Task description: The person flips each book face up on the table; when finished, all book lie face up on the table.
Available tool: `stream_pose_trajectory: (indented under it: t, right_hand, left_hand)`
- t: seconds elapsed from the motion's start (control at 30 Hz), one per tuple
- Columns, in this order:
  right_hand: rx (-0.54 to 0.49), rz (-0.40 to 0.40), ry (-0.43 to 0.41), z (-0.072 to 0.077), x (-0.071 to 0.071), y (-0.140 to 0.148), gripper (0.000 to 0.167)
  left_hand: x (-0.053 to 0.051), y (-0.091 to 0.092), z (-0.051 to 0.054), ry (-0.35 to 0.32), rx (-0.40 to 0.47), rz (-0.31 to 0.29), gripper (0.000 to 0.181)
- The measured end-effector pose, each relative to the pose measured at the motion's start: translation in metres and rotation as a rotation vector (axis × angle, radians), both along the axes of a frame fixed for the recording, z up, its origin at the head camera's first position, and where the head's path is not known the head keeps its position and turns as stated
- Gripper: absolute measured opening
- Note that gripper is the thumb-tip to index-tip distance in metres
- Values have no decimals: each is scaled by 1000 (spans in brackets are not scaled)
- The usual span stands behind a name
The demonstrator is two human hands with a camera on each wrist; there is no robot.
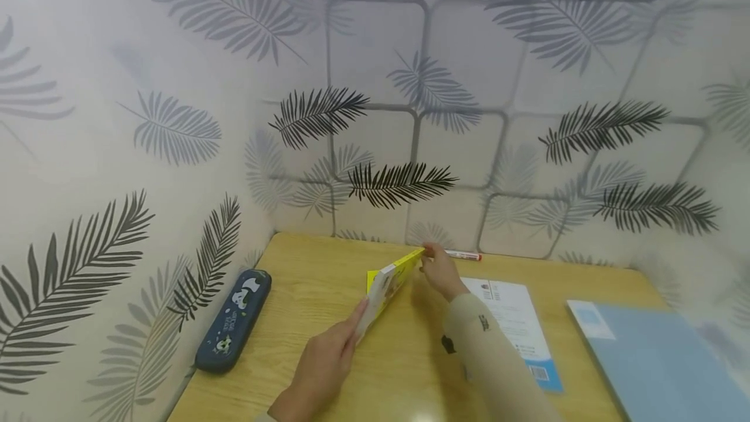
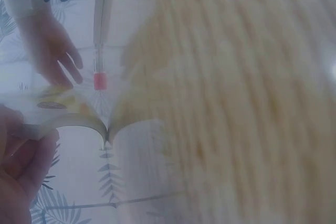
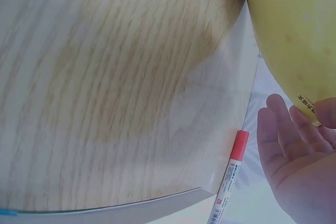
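Note:
A yellow-covered book [image 1: 397, 280] stands tilted up on its edge over the wooden table, in both hands. My left hand [image 1: 325, 360] grips its near end; in the left wrist view the fingers of that hand [image 2: 23, 163] pinch the edge of the book [image 2: 63, 109]. At the far corner, my right hand [image 1: 442, 272] holds the book. The right wrist view has thumb and fingertips of this hand [image 3: 304, 166] pinching the corner of the yellow cover [image 3: 299, 35]. Just beyond the right hand lies a red-capped marker [image 1: 464, 254].
A dark panda pencil case [image 1: 234, 321] lies at the table's left edge. To the right are a white and blue booklet [image 1: 515, 318], partly behind the right sleeve, and a light blue folder [image 1: 662, 357]. A patterned wall [image 1: 375, 148] closes off the back.

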State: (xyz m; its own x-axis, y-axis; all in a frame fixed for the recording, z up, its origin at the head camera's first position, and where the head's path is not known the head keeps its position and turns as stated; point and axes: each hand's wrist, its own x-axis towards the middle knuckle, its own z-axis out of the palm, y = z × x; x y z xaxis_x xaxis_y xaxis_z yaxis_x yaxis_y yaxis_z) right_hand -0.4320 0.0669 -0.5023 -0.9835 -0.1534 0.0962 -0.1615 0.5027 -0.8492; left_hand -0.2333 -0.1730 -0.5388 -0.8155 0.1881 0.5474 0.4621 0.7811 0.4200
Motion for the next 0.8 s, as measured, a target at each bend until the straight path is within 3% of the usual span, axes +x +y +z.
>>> stream_pose_trajectory:
  t: [0.3, 0.57, 0.8]
  right_hand:
    - [-2, 0, 41, 1, -3, 3, 43]
    - [-5, 11, 159, -1, -8, 11, 37]
    - [-77, 50, 96, 1, -4, 15, 37]
  left_hand:
    - [0, -1, 0, 3, 29, 15, 79]
    - [4, 2, 1, 4, 61, 19, 81]
    - [6, 4, -2, 6, 58, 51, 78]
